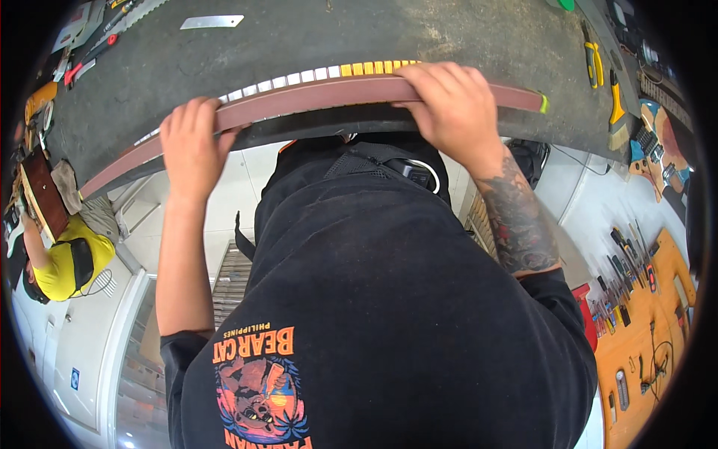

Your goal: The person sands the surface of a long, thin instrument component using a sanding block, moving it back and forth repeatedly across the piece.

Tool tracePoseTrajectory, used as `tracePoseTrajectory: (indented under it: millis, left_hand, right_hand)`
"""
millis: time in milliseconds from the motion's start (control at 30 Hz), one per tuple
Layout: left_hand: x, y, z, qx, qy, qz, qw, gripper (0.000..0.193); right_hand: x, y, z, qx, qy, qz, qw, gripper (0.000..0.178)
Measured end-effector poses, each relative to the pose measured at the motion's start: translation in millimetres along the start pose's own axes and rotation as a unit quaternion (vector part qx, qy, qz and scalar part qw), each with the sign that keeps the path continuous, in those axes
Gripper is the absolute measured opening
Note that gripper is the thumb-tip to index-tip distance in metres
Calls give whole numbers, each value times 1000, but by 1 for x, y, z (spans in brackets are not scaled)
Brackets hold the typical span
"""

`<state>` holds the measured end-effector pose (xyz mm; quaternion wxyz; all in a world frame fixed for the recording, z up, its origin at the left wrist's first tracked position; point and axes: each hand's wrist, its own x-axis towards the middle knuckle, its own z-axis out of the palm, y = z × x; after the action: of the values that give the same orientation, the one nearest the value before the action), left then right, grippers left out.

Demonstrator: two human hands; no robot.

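A long, narrow reddish-brown bar (pixel 321 95) lies across the near edge of the dark worktable, with a yellow-green piece at its right end. Just beyond it runs a row of white and yellow segments (pixel 366 69), partly covered by the bar; what they belong to cannot be made out. My left hand (pixel 193 146) grips the bar left of the middle, fingers over the far side and thumb on the near side. Closed on the bar further right is my right hand (pixel 455 108), its thumb also on the near side.
The worktable (pixel 299 41) holds a flat metal blade (pixel 212 22), yellow-handled pliers (pixel 593 63), a yellow-handled brush (pixel 617 112) and a red-handled tool (pixel 72 73). At left, a person in a yellow shirt (pixel 78 258) works. Several hand tools line an orange board (pixel 636 344) at right.
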<state>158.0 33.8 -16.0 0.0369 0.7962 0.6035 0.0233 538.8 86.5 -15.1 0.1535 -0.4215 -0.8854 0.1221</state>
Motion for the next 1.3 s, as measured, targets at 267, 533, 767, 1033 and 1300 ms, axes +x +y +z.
tracePoseTrajectory:
  millis: [267, 533, 767, 1033, 1300]
  left_hand:
    - [30, 87, 4, -36, -28, 22, 999, 53]
    - [-9, 11, -2, -12, -30, 5, 999, 60]
    - [21, 103, 8, -32, -14, 22, 999, 59]
    - [-26, 20, 3, 2, -6, -18, 1000, 61]
    - [1, 106, 17, -31, 4, 10, 999, 59]
  right_hand:
    - [-49, 64, -35, -12, 1, 9, 1000, 46]
    - [-19, -11, 7, 17, 26, 23, 999, 45]
    - [-65, 67, -38, -21, 18, 3, 1000, 42]
    - [-26, -20, 15, 19, 54, 15, 998, 40]
    - [-69, 47, -23, -14, 20, 8, 1000, 43]
